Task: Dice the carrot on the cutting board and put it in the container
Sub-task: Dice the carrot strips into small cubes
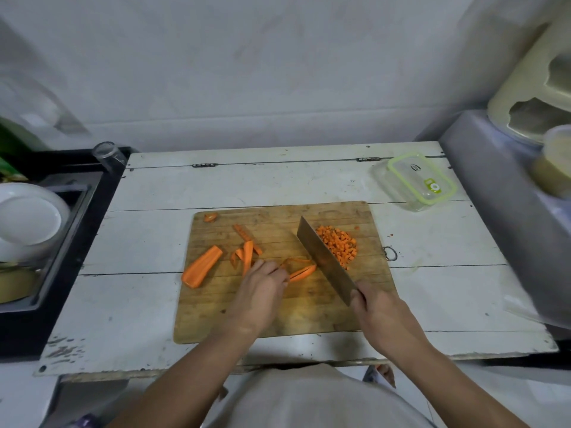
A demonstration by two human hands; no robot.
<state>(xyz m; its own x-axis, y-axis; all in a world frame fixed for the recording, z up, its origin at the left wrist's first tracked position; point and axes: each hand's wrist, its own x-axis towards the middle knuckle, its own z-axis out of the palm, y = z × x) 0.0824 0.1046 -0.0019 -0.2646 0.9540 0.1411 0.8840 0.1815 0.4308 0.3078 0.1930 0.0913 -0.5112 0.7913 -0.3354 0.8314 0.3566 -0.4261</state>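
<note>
Right hand [375, 307] fingers grip 1 cleaver [324, 257]; left hand [262, 285] fingers pinch 1 carrot strip [302, 272].

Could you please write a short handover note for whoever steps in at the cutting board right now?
Right hand grips the cleaver, blade down on the cutting board.
Left hand holds carrot strips beside the blade.
Done: a pile of diced carrot lies right of the blade.
Left: dice the strips, the slices and the large carrot piece, then move everything into the container, which has its lid on, at the table's far right.
</note>
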